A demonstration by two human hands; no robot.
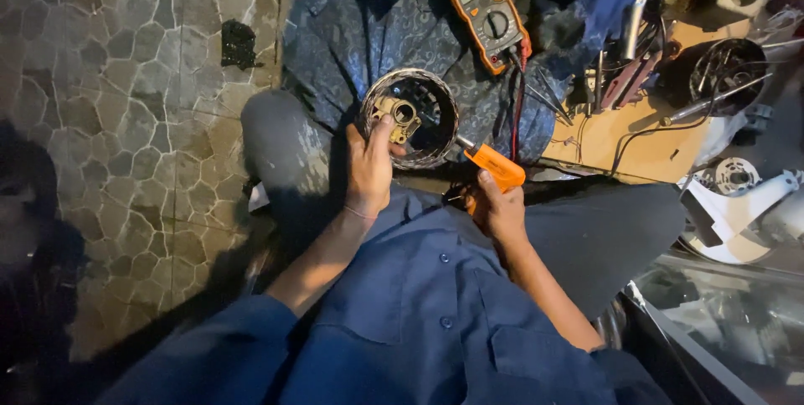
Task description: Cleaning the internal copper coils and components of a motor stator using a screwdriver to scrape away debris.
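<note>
My left hand grips the near rim of a round metal motor housing, thumb up on its edge. A brass-coloured part sits inside the housing near my thumb. My right hand is closed on the orange handle of a screwdriver; its shaft points up-left and meets the housing's right rim. Both hands rest over my lap, with grey trousers and a blue shirt below.
An orange multimeter with red and black leads lies on patterned blue cloth beyond the housing. A wooden board with tools and a black round casing is at right. White fan parts lie lower right. Stone-tiled floor is at left.
</note>
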